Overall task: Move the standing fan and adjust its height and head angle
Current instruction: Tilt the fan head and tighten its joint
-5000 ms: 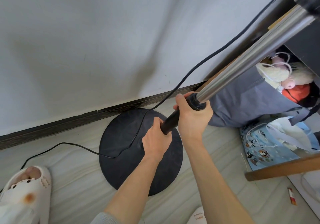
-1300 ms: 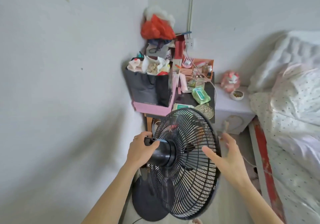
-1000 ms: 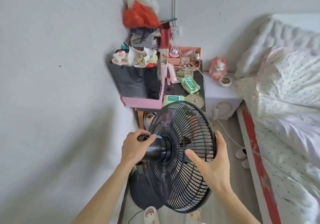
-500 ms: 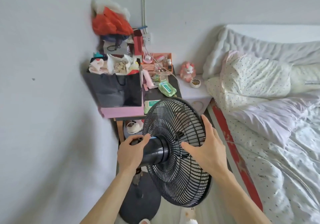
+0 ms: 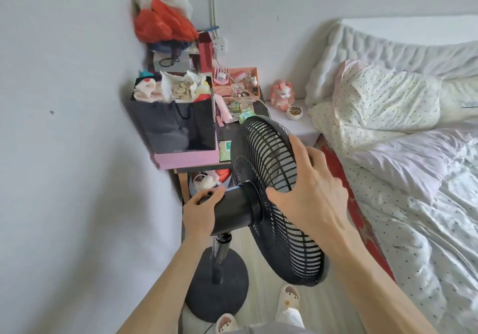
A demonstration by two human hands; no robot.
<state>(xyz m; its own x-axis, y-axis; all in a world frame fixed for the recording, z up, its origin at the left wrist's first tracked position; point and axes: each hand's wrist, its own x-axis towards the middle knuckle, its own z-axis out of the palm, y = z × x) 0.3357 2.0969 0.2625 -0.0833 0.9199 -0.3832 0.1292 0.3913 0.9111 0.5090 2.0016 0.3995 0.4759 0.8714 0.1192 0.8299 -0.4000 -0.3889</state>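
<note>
Between the cluttered side table [image 5: 196, 169] and the bed [image 5: 413, 178], the standing fan [image 5: 261, 204] stands upright on its round base [image 5: 227, 297], which sits flat on the floor close to the wall. Judged from this, relocation looks complete.

Left hand [image 5: 200, 212]: wrapped around the rear of the motor housing [image 5: 232, 212], thumb over the top near a small black knob. Right hand [image 5: 310, 194]: fingers spread and curled over the edge of the black grille [image 5: 266, 152], grasping it at its upper right.

Head orientation: grille faces toward the bed and appears tilted slightly upward. With both hands on the head, the step in hand reads as the head-angle adjustment.

Height: pole [image 5: 219, 251] is visible only as a short stretch below the housing; the height collar is largely hidden, so whether the height is already set cannot be confirmed.

Remaining, by judgement: settle the tilt, then let go.
</note>
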